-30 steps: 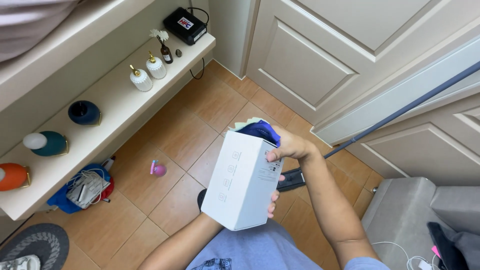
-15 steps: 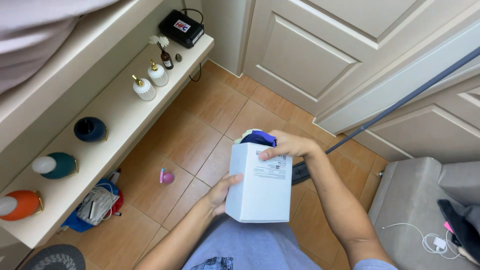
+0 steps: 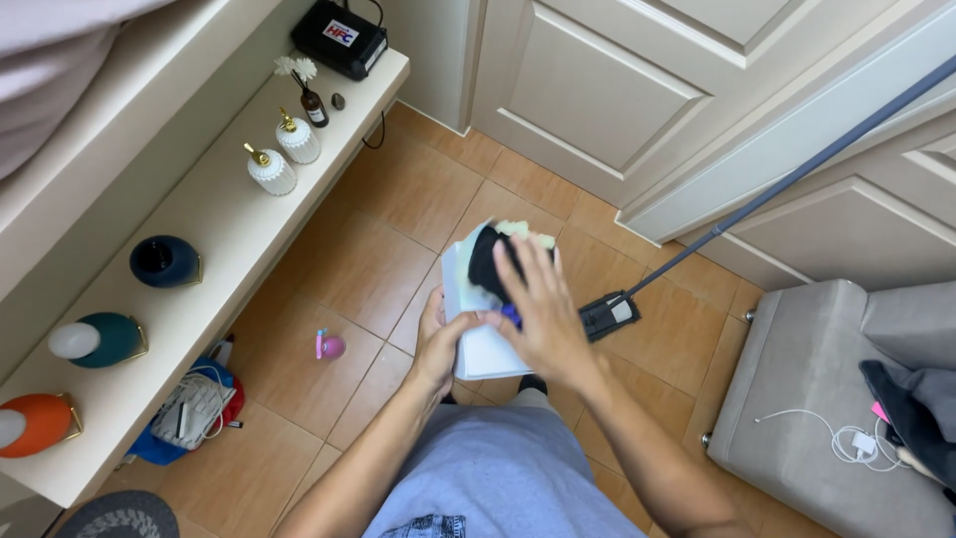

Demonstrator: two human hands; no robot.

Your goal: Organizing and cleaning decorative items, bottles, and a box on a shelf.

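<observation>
closest in, grey shorts (image 3: 498,478) at the bottom edge, both forearms reaching forward over them. left hand (image 3: 438,344) clamped on the lower left edge of a white box (image 3: 478,344), thumb on top, apparently to steady it upright. right hand (image 3: 538,314) spread flat, fingers wide, pressing down across the box's open top, closed on nothing; probably pushing the dark cloth (image 3: 488,261) inside, along with a pale yellow-green scrap at the far rim. box held in mid-air above the tiled floor (image 3: 378,259), in front of the body, between the two hands. most of the box hidden by the right hand, so no telling how full it is, nor what the small blue bit at the fingers belongs to.

lower down, a small pink and blue toy (image 3: 329,346) lying on the tiles, and a flat mop head (image 3: 609,316) just right of the right hand, its long handle leaning toward the doors. grey sofa arm (image 3: 827,399) at the right, white charger cable on it, dark garment cut off by the frame. left, a long low shelf (image 3: 229,259) carrying round coloured vases, two white ribbed bottles and a black device; bundle of cables and a blue bag tucked beneath, contents hard to make out. farthest, cream panelled doors (image 3: 617,90)
</observation>
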